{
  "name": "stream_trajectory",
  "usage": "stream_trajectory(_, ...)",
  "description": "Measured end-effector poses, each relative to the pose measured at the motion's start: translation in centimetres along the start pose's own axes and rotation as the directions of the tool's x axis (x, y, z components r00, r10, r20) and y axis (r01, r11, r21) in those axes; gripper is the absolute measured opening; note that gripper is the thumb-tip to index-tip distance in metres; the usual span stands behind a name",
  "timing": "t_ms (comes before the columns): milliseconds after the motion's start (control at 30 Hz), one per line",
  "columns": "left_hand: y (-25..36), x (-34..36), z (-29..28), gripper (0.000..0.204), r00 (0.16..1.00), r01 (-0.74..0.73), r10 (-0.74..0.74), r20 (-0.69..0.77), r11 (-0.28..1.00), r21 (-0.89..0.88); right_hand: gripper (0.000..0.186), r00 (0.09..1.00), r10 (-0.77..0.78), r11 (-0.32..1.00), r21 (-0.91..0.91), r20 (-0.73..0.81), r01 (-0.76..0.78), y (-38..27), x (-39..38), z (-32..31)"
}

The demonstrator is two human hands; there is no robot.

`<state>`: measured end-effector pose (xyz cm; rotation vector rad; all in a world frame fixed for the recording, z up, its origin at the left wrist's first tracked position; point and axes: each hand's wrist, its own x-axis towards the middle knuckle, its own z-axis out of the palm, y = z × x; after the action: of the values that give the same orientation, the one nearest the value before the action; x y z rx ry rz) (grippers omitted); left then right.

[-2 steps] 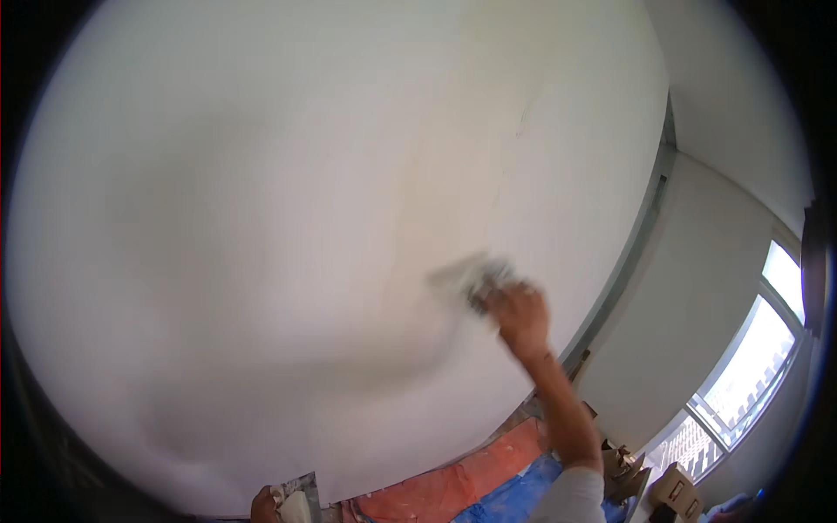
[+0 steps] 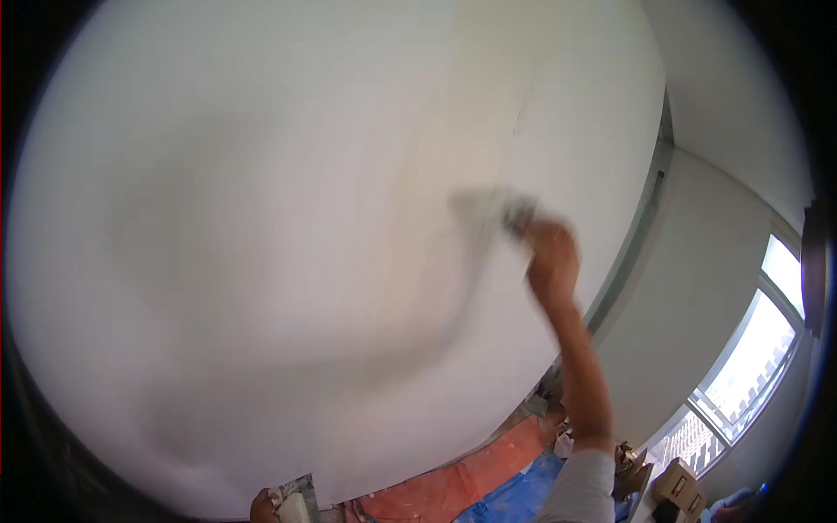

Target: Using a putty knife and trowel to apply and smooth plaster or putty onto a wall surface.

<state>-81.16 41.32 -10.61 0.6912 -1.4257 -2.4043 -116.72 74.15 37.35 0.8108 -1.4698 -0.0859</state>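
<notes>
My right hand (image 2: 554,260) is closed round the handle of a putty knife (image 2: 478,206), which is smeared by motion. Its wide blade lies against or very near the white wall (image 2: 296,235), over a pale yellowish vertical band (image 2: 427,166); whether it touches I cannot tell. A short thin dark line in the wall's surface runs above the hand. At the bottom edge, my left hand (image 2: 261,506), partly cut off, grips a flat dark-edged blade (image 2: 305,485) that carries a lump of whitish putty (image 2: 295,508).
Orange sheeting (image 2: 436,488) and blue sheeting (image 2: 514,490) lie along the foot of the wall. Cardboard boxes (image 2: 678,490) stand at lower right, below a bright window (image 2: 750,349). A grey vertical strip (image 2: 632,248) borders the wall's right edge.
My right hand has swept upward and slightly right along the wall with the putty knife. My left hand stays nearly where it was.
</notes>
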Motion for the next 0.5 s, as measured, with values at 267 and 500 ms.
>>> stream_trajectory(267,-0.2,1.3,-1.1,0.031,0.995,-0.004,-0.023,-0.092,0.96,-0.279,0.036,0.868,0.41,0.909,0.053,-0.278,-0.413,17.3,27.4,2.5)
stream_trajectory(500,0.0,0.8,-0.9,0.033,0.931,-0.36,0.355,-0.083,0.931,-0.063,0.041,0.926,0.372,0.896,0.289,-0.072,-0.337,17.0,28.2,4.5)
